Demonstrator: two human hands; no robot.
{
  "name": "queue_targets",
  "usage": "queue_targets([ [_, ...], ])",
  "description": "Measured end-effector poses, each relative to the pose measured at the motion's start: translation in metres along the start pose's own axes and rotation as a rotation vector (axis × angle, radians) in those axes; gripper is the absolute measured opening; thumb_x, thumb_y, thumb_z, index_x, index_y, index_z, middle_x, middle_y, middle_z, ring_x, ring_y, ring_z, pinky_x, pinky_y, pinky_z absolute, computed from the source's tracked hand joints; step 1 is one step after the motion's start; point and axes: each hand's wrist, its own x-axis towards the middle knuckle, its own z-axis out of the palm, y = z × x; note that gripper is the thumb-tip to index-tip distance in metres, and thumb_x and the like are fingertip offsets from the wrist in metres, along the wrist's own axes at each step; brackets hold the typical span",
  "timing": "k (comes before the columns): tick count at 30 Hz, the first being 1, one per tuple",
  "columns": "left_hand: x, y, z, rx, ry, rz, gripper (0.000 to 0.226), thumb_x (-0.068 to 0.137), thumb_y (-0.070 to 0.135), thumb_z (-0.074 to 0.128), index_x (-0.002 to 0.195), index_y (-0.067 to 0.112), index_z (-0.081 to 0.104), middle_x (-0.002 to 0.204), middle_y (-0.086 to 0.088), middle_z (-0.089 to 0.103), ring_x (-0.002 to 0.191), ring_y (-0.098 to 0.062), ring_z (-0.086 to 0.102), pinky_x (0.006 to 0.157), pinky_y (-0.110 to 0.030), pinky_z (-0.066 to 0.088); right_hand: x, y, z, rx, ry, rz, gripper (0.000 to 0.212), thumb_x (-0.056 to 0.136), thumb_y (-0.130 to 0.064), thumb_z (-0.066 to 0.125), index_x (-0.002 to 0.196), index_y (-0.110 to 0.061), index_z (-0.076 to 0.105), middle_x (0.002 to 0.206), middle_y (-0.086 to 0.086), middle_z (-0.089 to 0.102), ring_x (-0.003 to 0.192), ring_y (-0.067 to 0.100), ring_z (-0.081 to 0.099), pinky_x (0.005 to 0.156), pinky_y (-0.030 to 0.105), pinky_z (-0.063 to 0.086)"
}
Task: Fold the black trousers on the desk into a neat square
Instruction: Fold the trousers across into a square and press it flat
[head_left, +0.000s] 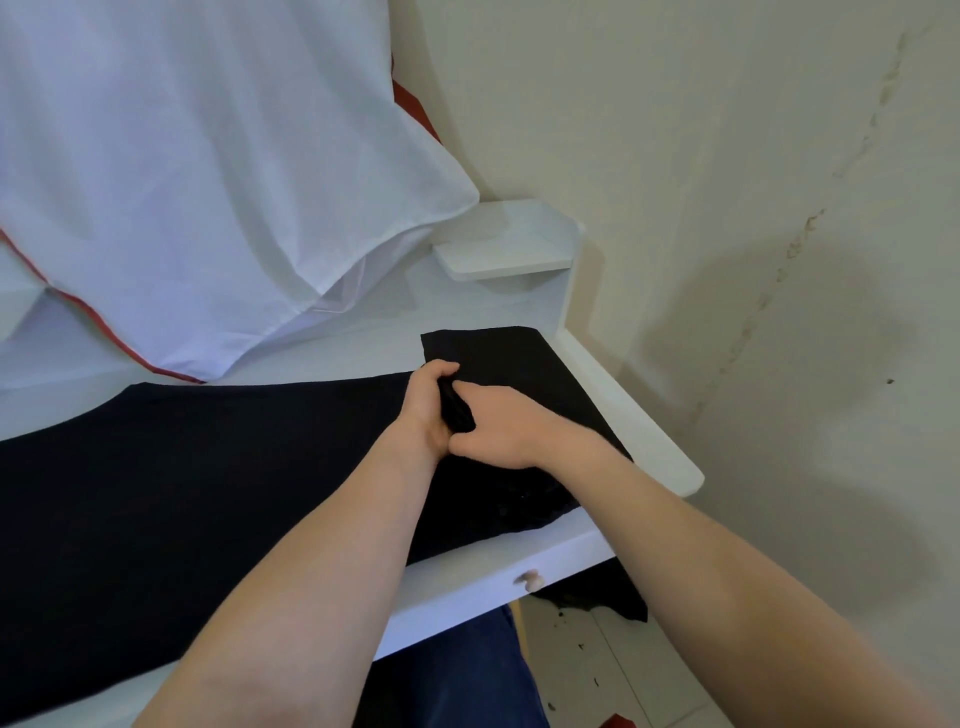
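White desk (644, 415) stands against a cream wall (727, 156). Left hand (428, 410) and right hand (501, 428) touch, both closed on one raised bunch of the trousers (208, 467). Trousers lie flat across the desk; one end hangs off its right front edge. White cloth (208, 156) drapes behind them. Drawer knob (529, 578) sits below the front edge.
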Motion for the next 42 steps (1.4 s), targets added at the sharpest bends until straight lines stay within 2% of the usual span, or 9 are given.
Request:
queue_targets([
  [2, -0.007, 0.005, 0.007, 0.078, 0.035, -0.049, 0.024, 0.083, 0.016, 0.046, 0.068, 0.003, 0.060, 0.054, -0.011, 0.061, 0.045, -0.025, 0.061, 0.050, -0.028, 0.052, 0.000, 0.008, -0.012, 0.200, 0.059, 0.020, 0.044, 0.085, -0.022, 0.058, 0.128, -0.013, 0.057, 0.077, -0.002, 0.061, 0.067, 0.019, 0.063, 0.050, 0.024, 0.048],
  [6, -0.013, 0.005, 0.019, 0.250, 0.103, 0.026, 0.033, 0.076, 0.015, 0.051, 0.105, 0.004, 0.060, 0.094, -0.014, 0.066, 0.084, -0.031, 0.065, 0.080, -0.042, 0.055, 0.005, 0.041, -0.035, -0.110, 0.456, 0.066, 0.043, 0.092, -0.025, 0.050, 0.134, -0.015, 0.054, 0.126, 0.008, 0.056, 0.117, 0.026, 0.051, 0.098, 0.033, 0.041],
  [9, -0.012, 0.010, 0.019, 0.576, 0.187, 0.154, 0.028, 0.071, 0.028, 0.056, 0.094, 0.012, 0.063, 0.091, -0.009, 0.068, 0.083, -0.027, 0.065, 0.077, -0.038, 0.055, 0.006, 0.054, -0.029, -0.256, 0.335, 0.134, 0.055, 0.097, -0.035, 0.042, 0.149, -0.019, 0.032, 0.152, 0.011, 0.032, 0.136, 0.032, 0.032, 0.109, 0.044, 0.032],
  [14, -0.007, 0.022, 0.002, 0.902, 0.224, 0.199, 0.019, 0.082, 0.033, 0.063, 0.082, 0.015, 0.058, 0.089, -0.008, 0.066, 0.080, -0.024, 0.064, 0.081, -0.040, 0.056, 0.014, 0.052, -0.016, -0.345, 0.226, 0.157, 0.058, 0.099, -0.047, 0.034, 0.152, -0.025, 0.023, 0.160, 0.007, 0.016, 0.147, 0.028, 0.013, 0.114, 0.051, 0.024],
  [18, -0.002, 0.028, -0.016, 0.861, 0.191, 0.151, 0.031, 0.091, 0.031, 0.062, 0.110, 0.007, 0.061, 0.107, -0.011, 0.067, 0.097, -0.029, 0.064, 0.093, -0.045, 0.052, 0.021, 0.049, -0.013, -0.443, 0.169, 0.127, 0.061, 0.099, -0.048, 0.032, 0.153, -0.024, 0.018, 0.162, 0.006, 0.009, 0.149, 0.024, 0.003, 0.118, 0.044, 0.015],
  [29, 0.008, 0.028, -0.025, 0.614, 0.219, 0.083, 0.056, 0.083, -0.001, 0.061, 0.135, 0.011, 0.042, 0.124, -0.016, 0.058, 0.110, -0.035, 0.058, 0.095, -0.050, 0.049, 0.014, 0.067, 0.017, -0.549, 0.167, 0.124, 0.069, 0.094, -0.064, 0.009, 0.154, -0.030, 0.002, 0.163, 0.005, -0.003, 0.149, 0.025, -0.006, 0.119, 0.046, 0.001],
  [35, 0.015, 0.030, -0.021, 0.535, 0.238, 0.087, 0.057, 0.082, 0.046, 0.061, 0.126, 0.010, 0.052, 0.118, -0.011, 0.063, 0.105, -0.032, 0.062, 0.095, -0.045, 0.050, 0.015, 0.074, 0.028, -0.527, 0.217, 0.119, 0.074, 0.089, -0.067, 0.002, 0.153, -0.031, 0.003, 0.163, 0.005, 0.000, 0.149, 0.025, -0.004, 0.119, 0.047, 0.001],
  [40, 0.027, 0.025, -0.028, 0.536, 0.322, 0.196, 0.023, 0.092, 0.009, 0.056, 0.113, 0.002, 0.060, 0.112, -0.020, 0.065, 0.101, -0.035, 0.064, 0.093, -0.048, 0.052, 0.014, 0.074, 0.028, -0.511, 0.241, 0.104, 0.075, 0.087, -0.068, 0.000, 0.153, -0.033, 0.007, 0.163, 0.003, 0.003, 0.149, 0.024, 0.000, 0.119, 0.046, 0.002],
  [42, 0.024, 0.024, -0.028, 0.489, 0.319, 0.215, 0.027, 0.090, 0.001, 0.055, 0.116, 0.005, 0.057, 0.109, -0.018, 0.064, 0.099, -0.033, 0.064, 0.090, -0.048, 0.054, 0.013, 0.073, 0.027, -0.499, 0.245, 0.094, 0.073, 0.089, -0.067, 0.003, 0.153, -0.033, 0.009, 0.163, 0.002, 0.005, 0.149, 0.024, 0.001, 0.119, 0.046, 0.003],
])
